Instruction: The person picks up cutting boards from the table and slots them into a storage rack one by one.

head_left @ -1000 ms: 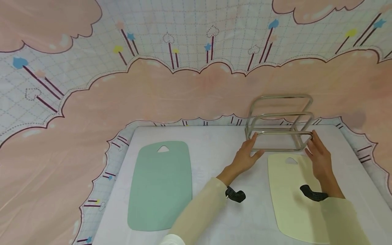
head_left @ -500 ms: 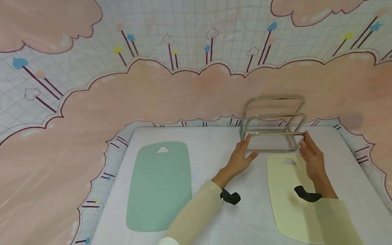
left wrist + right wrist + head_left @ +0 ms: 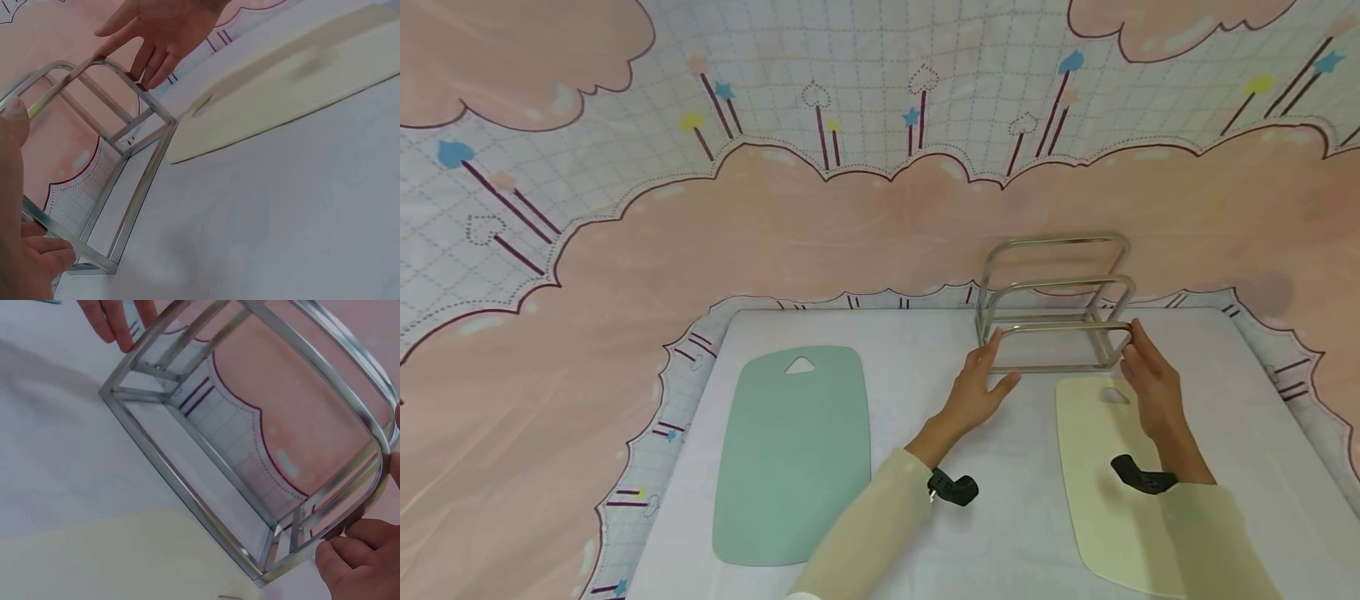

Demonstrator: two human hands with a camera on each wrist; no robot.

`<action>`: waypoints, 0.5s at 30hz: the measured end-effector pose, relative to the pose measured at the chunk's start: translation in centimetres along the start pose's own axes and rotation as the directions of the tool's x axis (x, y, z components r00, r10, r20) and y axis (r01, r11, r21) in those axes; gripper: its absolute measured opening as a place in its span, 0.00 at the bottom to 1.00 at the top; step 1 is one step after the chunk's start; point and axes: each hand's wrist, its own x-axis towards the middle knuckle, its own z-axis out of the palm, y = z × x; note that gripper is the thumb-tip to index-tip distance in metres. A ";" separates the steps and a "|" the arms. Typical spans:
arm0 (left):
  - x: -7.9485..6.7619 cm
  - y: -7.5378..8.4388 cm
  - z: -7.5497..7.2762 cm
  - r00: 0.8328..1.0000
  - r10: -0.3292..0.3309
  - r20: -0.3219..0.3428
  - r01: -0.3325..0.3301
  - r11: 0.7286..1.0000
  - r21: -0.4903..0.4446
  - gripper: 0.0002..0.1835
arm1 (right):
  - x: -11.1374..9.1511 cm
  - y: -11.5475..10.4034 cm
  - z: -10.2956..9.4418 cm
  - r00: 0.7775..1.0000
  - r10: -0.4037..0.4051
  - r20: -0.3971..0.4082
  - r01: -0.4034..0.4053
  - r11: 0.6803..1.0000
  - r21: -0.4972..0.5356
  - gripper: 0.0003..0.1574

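Note:
A silver metal rack with several upright loops [image 3: 1066, 327] stands at the back right of the white table. My left hand [image 3: 972, 397] touches its left side, thumb spread from the fingers. On the opposite side rests my right hand [image 3: 1156, 390], its index finger along the front loop's corner. The right hand's fingers [image 3: 153, 59] look mostly straight in the left wrist view. In the right wrist view, the left fingertips [image 3: 119, 328] lie against the rack's far side post. A pale yellow cutting board [image 3: 1101, 483] lies flat in front of the rack, partly under my right forearm.
A green cutting board [image 3: 792, 467] with a triangular handle hole lies flat on the left of the white table [image 3: 1000, 533]. Patterned cloth [image 3: 850, 233] hangs behind the table, close to the rack.
Both hands have moved left together, and the rack has slid left along the table between them. The two cutting boards have stayed put.

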 end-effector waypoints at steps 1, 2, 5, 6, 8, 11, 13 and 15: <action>-0.1 -0.1 -0.1 1.000 0.002 0.001 -0.002 1.000 0.005 0.40 | 0.0 0.0 0.1 1.000 -0.003 0.005 0.003 1.000 0.005 0.35; -0.3 -0.2 -0.1 1.000 0.004 0.002 -0.004 1.000 0.011 0.40 | 0.0 0.0 0.2 1.000 -0.003 0.009 0.003 1.000 0.017 0.35; -0.7 -0.4 -0.5 1.000 0.013 0.002 -0.013 0.999 0.031 0.41 | 0.0 0.1 0.5 1.000 0.004 0.010 -0.005 0.999 0.041 0.34; -0.8 -0.5 -0.7 1.000 0.015 0.003 -0.015 0.999 0.034 0.41 | 0.0 0.2 0.7 1.000 0.012 0.009 -0.013 0.999 0.048 0.34; -1.0 -0.5 -1.0 1.000 0.015 0.004 -0.015 0.999 0.034 0.41 | 0.1 0.2 1.0 1.000 0.029 -0.007 -0.029 1.000 0.008 0.34; -1.3 -0.7 -1.2 1.000 0.011 0.003 -0.011 1.000 0.023 0.42 | 0.1 0.2 1.5 0.998 0.049 -0.027 -0.052 0.994 -0.094 0.34; -1.6 -0.8 -1.4 1.000 0.005 0.002 -0.005 1.000 0.020 0.42 | 0.0 0.1 1.8 0.998 0.052 -0.034 -0.057 0.985 -0.162 0.34; -1.8 -0.9 -1.6 1.000 0.002 -0.004 -0.002 1.000 0.015 0.42 | 0.0 -0.1 2.1 0.998 0.054 -0.035 -0.060 0.976 -0.208 0.34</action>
